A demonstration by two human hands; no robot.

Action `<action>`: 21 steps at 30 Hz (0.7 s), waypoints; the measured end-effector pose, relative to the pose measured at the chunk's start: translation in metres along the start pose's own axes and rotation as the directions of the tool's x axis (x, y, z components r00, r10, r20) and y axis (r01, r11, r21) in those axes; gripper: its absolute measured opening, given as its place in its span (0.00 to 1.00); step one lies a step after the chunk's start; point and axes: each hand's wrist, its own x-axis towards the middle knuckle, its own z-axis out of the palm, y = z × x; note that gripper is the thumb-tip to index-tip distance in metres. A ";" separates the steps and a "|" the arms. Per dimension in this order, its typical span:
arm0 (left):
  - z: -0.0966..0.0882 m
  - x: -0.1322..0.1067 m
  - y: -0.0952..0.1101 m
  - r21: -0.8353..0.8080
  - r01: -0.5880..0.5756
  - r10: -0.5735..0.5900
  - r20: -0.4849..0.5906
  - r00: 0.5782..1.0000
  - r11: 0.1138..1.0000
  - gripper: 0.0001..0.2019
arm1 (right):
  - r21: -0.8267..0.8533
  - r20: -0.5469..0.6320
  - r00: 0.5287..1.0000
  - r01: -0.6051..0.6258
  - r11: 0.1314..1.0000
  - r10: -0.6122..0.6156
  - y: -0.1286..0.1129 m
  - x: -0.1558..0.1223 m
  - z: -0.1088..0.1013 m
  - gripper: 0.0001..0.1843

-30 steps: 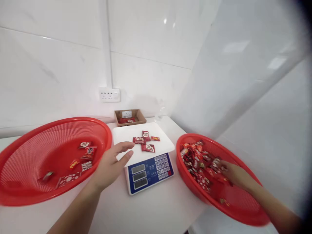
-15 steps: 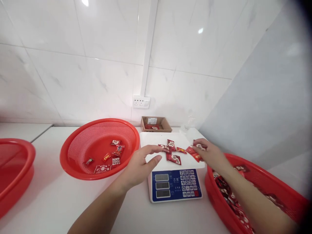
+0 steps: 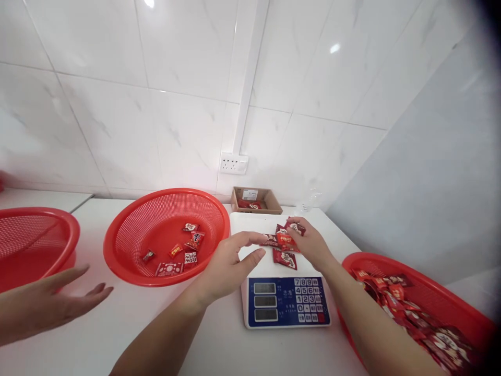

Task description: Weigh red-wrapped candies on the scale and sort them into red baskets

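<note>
A digital scale [image 3: 287,303] with a white platform [image 3: 242,227] stands in the middle of the white table. Several red candy packets [image 3: 284,258] lie on the platform. My right hand [image 3: 309,244] is over them, fingers closed on red candy packets [image 3: 293,228]. My left hand [image 3: 229,263] hovers at the platform's left edge, fingers apart and slightly curled, holding nothing. A red mesh basket [image 3: 129,245] to the left holds several packets. A red basket [image 3: 450,308] at the right is full of packets.
Another person's open hand [image 3: 58,300] reaches in from the lower left. A third red basket [image 3: 35,243] sits at far left. A small cardboard box [image 3: 256,200] stands behind the scale under a wall socket [image 3: 234,164]. Tiled walls close the corner.
My right hand came out of the right basket with packets and moved left over the scale platform. The view panned left. Another person's hand has appeared at lower left.
</note>
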 end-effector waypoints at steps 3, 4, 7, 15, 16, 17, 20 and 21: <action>0.000 -0.001 -0.001 0.017 0.012 -0.011 -0.015 1.000 1.000 0.11 | 0.007 -0.013 1.000 0.010 1.000 -0.010 0.008 -0.003 0.008 0.13; 0.000 -0.001 -0.001 0.022 0.017 -0.016 -0.021 1.000 1.000 0.11 | 0.014 -0.029 1.000 0.008 1.000 -0.008 0.012 -0.004 0.008 0.14; 0.001 -0.002 -0.001 0.014 0.019 -0.019 -0.014 1.000 1.000 0.11 | 0.064 -0.062 0.998 -0.007 0.998 0.011 0.025 -0.008 0.006 0.17; 0.007 -0.002 -0.002 0.023 0.040 -0.041 0.017 0.999 0.999 0.12 | 0.219 0.054 0.998 -0.032 0.975 0.020 0.022 -0.029 0.014 0.18; 0.007 -0.002 -0.003 0.016 0.032 -0.032 0.011 0.999 0.999 0.12 | 0.203 0.025 1.000 -0.005 0.979 0.000 0.020 -0.030 0.015 0.18; 0.007 -0.001 -0.003 0.008 0.025 -0.025 0.005 1.000 1.000 0.12 | 0.159 -0.010 1.000 0.015 0.987 -0.014 0.019 -0.030 0.015 0.18; 0.008 -0.001 -0.004 -0.002 0.026 -0.026 -0.001 1.000 1.000 0.11 | -0.018 -0.049 0.999 -0.003 1.000 0.002 0.022 -0.028 0.012 0.18; 0.008 -0.001 -0.003 0.000 0.034 -0.034 0.003 0.999 0.999 0.11 | -0.043 -0.031 0.999 -0.018 0.999 0.017 0.024 -0.028 0.012 0.17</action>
